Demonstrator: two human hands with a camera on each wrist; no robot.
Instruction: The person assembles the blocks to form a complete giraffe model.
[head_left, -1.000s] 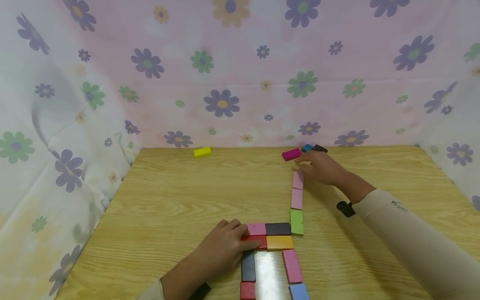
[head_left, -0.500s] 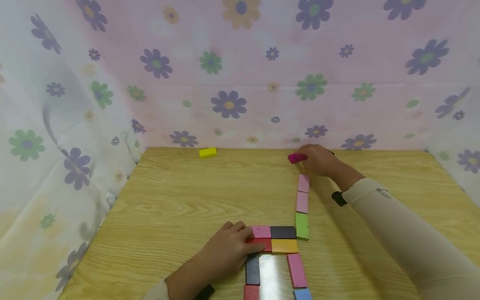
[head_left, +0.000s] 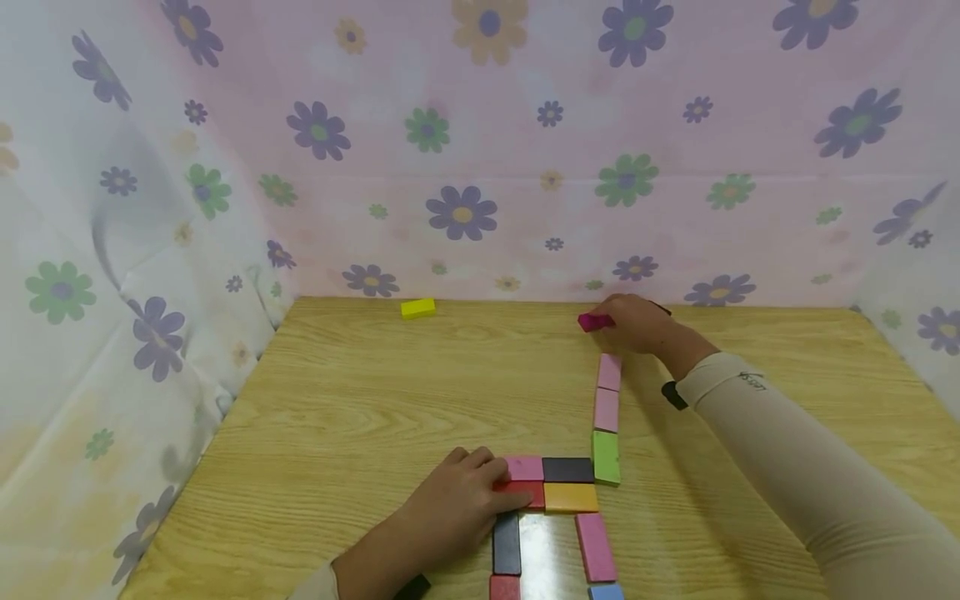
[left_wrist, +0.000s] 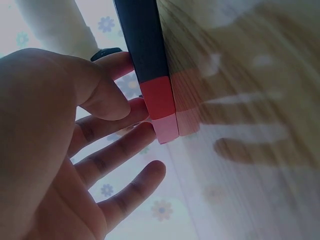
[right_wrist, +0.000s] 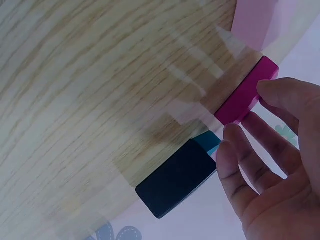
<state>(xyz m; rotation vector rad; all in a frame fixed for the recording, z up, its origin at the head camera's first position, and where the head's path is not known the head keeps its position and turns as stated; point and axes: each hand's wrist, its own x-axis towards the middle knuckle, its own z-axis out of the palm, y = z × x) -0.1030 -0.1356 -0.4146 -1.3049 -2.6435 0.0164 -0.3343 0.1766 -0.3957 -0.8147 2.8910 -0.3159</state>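
Observation:
My right hand (head_left: 637,323) pinches a magenta block (right_wrist: 246,92) between thumb and fingers at the table's far edge. In the right wrist view, a black block (right_wrist: 176,178) and a teal block (right_wrist: 209,141) lie beside its fingers. My left hand (head_left: 456,504) rests with its fingertips on a pink block (head_left: 523,468) and a red block (head_left: 534,496), fingers mostly extended. Those two adjoin a black block (head_left: 567,470) and an orange block (head_left: 570,497). From their right end a green block (head_left: 606,457) and two light pink blocks (head_left: 608,392) run away in a line.
A yellow block (head_left: 417,308) lies at the far left edge. Nearer me, a dark block (head_left: 506,543) and a red one (head_left: 505,587) form one column; a pink block (head_left: 596,547) and a blue one (head_left: 606,592) form another. A flowered cloth (head_left: 495,150) hangs behind the table.
My right hand has moved onto the magenta block and taken hold of it, turning it slightly. My left hand stays on the pink and red blocks. The head view has shifted a little.

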